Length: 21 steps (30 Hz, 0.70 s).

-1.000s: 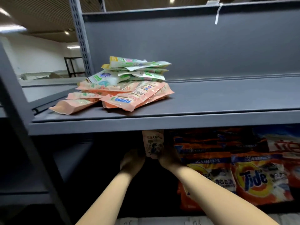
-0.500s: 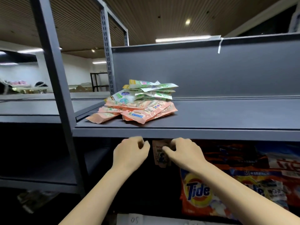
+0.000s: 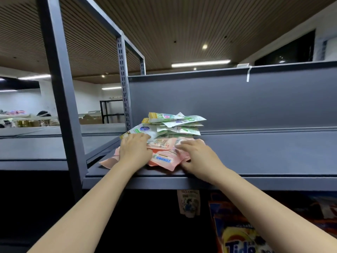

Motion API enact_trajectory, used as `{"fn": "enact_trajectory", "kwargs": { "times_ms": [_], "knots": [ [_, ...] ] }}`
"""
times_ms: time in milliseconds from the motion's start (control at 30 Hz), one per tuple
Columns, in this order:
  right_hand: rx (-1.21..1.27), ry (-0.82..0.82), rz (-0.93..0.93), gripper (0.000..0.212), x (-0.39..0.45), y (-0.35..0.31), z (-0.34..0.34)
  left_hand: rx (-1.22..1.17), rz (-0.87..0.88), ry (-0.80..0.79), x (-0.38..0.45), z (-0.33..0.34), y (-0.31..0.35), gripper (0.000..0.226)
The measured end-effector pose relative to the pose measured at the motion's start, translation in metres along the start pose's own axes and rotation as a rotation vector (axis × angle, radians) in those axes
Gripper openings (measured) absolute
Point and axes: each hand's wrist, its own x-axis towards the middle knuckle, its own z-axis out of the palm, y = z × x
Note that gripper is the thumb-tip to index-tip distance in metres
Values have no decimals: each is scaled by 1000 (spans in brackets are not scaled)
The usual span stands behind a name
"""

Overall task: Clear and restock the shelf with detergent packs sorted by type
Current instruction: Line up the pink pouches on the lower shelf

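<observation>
Nearest, below the shelf lip: orange Tide bags (image 3: 242, 238) stand on the lower level, a small pale pack (image 3: 188, 204) just left of them against the dark. On the grey shelf (image 3: 264, 154) both hands rest on the one mixed heap. Left hand (image 3: 135, 149) lies flat over the heap's left side, fingers reaching the white-and-green pack (image 3: 145, 129); fingers look fairly straight, pressing, not wrapped. Right hand (image 3: 196, 155) lies on the pink packs (image 3: 165, 158), fingers spread over the top, thumb down at the near edge; whether it pinches a pack, cannot tell. Green-and-white packs (image 3: 179, 123) sit stacked on top toward the back, pink ones underneath and spilling left. Judgement: sorting barely begun, types still in one heap, nothing lined up, most of the shelf to the right bare. Obstacles: left upright post (image 3: 60, 92) close to the heap, back panel (image 3: 237, 101) just behind. Far: more shelving, ceiling lights.
</observation>
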Motion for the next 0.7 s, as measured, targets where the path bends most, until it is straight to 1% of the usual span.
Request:
{"fn": "enact_trajectory", "kwargs": {
  "times_ms": [67, 133, 167, 233, 300, 333, 400, 433, 500, 600, 700],
  "knots": [
    [-19, -36, -67, 46, 9, 2, 10, -58, 6, -51, 9, 6, -1, 54],
    [-13, -20, -96, 44, 12, 4, 14, -145, -25, -102, 14, 6, -2, 53],
    [-17, 4, -125, 42, 11, 6, 15, -161, -38, -125, 15, 6, -3, 52],
    [9, 66, -147, 44, 9, 9, 14, -111, -31, -146, 15, 6, -3, 50],
    [137, 179, -74, 44, 6, 11, 10, -64, -13, -122, 15, 9, -4, 46],
    [235, 257, -18, 41, 5, 11, 8, -59, -7, -96, 14, 10, -4, 43],
    [480, 430, 98, 24, 5, 13, 1, -84, -3, -41, 13, 14, -5, 40],
    [588, 512, 150, 20, 5, 13, -5, -102, -5, -23, 12, 16, -5, 40],
    [709, 654, 257, 20, 6, 16, -16, -128, 6, 32, 11, 19, -6, 40],
    [785, 801, 370, 23, 8, 23, -31, -192, 26, 199, 10, 19, -5, 36],
    [713, 833, 414, 26, 5, 27, -43, -383, 45, 379, 12, 12, -3, 33]
  ]
}}
